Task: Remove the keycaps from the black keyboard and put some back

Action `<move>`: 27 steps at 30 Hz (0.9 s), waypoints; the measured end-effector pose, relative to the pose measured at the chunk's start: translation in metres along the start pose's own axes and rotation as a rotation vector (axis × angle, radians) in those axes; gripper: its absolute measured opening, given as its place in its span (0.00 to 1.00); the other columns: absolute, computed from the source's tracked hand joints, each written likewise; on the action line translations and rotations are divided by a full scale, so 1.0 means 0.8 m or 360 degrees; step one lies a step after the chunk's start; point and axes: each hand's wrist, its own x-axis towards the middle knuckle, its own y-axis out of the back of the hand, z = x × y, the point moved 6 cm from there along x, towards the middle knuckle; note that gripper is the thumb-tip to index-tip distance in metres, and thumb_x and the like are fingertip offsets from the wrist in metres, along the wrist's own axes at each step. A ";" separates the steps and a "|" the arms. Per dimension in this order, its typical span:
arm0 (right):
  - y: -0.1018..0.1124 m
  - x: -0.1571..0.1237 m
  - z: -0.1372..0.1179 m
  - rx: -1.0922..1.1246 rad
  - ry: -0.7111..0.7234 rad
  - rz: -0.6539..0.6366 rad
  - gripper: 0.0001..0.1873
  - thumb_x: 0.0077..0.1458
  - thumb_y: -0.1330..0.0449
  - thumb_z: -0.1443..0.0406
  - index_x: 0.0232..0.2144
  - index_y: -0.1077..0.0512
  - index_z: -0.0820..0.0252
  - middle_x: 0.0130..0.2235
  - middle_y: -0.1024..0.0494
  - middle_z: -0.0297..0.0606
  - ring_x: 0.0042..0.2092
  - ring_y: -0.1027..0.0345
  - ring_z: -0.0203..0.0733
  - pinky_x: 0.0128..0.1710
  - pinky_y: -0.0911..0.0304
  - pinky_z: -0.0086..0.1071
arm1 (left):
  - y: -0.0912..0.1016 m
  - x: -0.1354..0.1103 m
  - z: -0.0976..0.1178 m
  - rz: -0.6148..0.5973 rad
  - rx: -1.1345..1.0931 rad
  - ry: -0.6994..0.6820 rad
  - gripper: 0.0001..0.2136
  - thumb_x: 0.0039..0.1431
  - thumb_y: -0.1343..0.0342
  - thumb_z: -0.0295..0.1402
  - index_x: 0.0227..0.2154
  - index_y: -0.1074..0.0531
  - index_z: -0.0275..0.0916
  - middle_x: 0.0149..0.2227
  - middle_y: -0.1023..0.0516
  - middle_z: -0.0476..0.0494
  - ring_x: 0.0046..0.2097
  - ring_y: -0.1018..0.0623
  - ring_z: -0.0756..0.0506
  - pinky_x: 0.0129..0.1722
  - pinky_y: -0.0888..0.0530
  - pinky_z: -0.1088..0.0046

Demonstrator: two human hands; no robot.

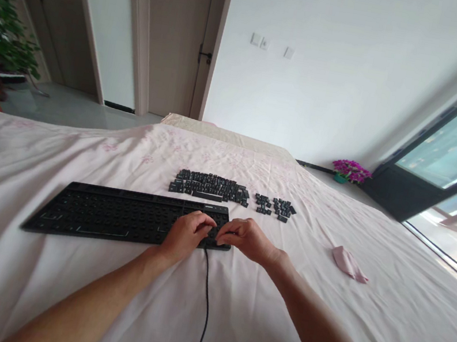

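Observation:
A black keyboard (111, 213) with its keycaps off lies flat on the cloth, its cable (206, 313) running towards me. Over its right end are both hands, close together. My left hand (188, 233) rests on the key area with fingers curled towards the thumb; whatever is between them is hidden. My right hand (250, 239) reaches in from the right, fingertips pinched at the board's right edge, and anything in them is too small to name. Just behind the keyboard sit loose black keycaps in rows (211, 185), and a smaller group of keycaps (274, 206) lies to their right.
A pale, flower-printed cloth (59, 294) covers the surface under everything. Off to the right lies a crumpled pink rag (349, 263). Beyond are a white wall (312, 91), a door (172, 33), purple flowers in a pot (349, 171) and a leafy plant (4, 17).

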 end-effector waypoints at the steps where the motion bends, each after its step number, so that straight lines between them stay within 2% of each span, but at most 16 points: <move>1: 0.000 -0.001 0.004 0.0040 -0.0015 0.0001 0.07 0.53 0.37 0.61 0.31 0.20 0.57 0.31 0.20 0.33 0.32 0.28 0.36 0.32 0.36 0.26 | -0.002 0.000 0.001 -0.0055 0.0036 -0.0022 0.09 0.59 0.48 0.29 0.37 0.23 0.41 0.38 0.22 0.47 0.39 0.24 0.48 0.39 0.31 0.74; 4: 0.000 -0.004 0.014 0.0088 -0.0019 0.0040 0.08 0.53 0.37 0.61 0.30 0.20 0.58 0.28 0.21 0.32 0.28 0.32 0.34 0.28 0.39 0.26 | -0.015 -0.001 0.006 -0.0282 0.0199 -0.0131 0.09 0.55 0.44 0.29 0.37 0.23 0.44 0.38 0.23 0.50 0.37 0.25 0.49 0.36 0.33 0.75; 7: -0.002 -0.004 0.017 0.0081 0.0038 0.0088 0.08 0.54 0.37 0.61 0.30 0.21 0.60 0.25 0.24 0.32 0.27 0.35 0.33 0.27 0.41 0.25 | -0.024 0.003 0.006 -0.0369 0.0349 -0.0149 0.04 0.54 0.41 0.34 0.33 0.23 0.44 0.33 0.23 0.52 0.35 0.25 0.49 0.33 0.35 0.76; 11: -0.006 -0.002 0.016 0.0059 0.0091 0.0140 0.12 0.58 0.41 0.59 0.31 0.24 0.61 0.26 0.25 0.33 0.28 0.34 0.34 0.28 0.40 0.26 | -0.031 0.011 0.004 -0.0381 0.0360 -0.0103 0.06 0.55 0.41 0.38 0.29 0.24 0.42 0.31 0.24 0.52 0.34 0.25 0.49 0.31 0.37 0.75; 14: -0.010 -0.001 0.012 0.0035 0.0169 0.0190 0.14 0.61 0.44 0.58 0.29 0.26 0.61 0.28 0.24 0.35 0.30 0.32 0.35 0.31 0.37 0.27 | -0.032 0.012 0.008 -0.0339 0.0379 -0.0158 0.07 0.56 0.42 0.38 0.28 0.25 0.41 0.29 0.24 0.51 0.33 0.26 0.48 0.30 0.38 0.74; 20: -0.013 -0.011 -0.003 -0.0091 0.0385 0.0397 0.14 0.61 0.45 0.58 0.27 0.28 0.59 0.30 0.23 0.37 0.34 0.29 0.39 0.38 0.34 0.32 | -0.032 0.005 0.021 -0.0266 0.0482 -0.0334 0.13 0.65 0.53 0.39 0.31 0.25 0.43 0.31 0.26 0.48 0.34 0.26 0.47 0.34 0.36 0.73; 24: -0.005 -0.013 -0.006 -0.0020 0.0338 0.0551 0.18 0.62 0.47 0.56 0.24 0.29 0.59 0.30 0.23 0.39 0.33 0.30 0.39 0.36 0.33 0.32 | -0.031 0.003 0.019 -0.0230 0.0287 -0.0249 0.13 0.63 0.51 0.43 0.32 0.26 0.43 0.33 0.26 0.50 0.35 0.26 0.49 0.35 0.34 0.75; 27: -0.002 -0.010 -0.007 0.0032 0.0336 0.0588 0.18 0.61 0.47 0.57 0.23 0.29 0.58 0.30 0.23 0.39 0.33 0.30 0.39 0.35 0.34 0.32 | -0.028 0.005 0.014 -0.0190 0.0130 -0.0180 0.10 0.63 0.49 0.40 0.32 0.27 0.41 0.33 0.26 0.50 0.35 0.26 0.49 0.35 0.34 0.75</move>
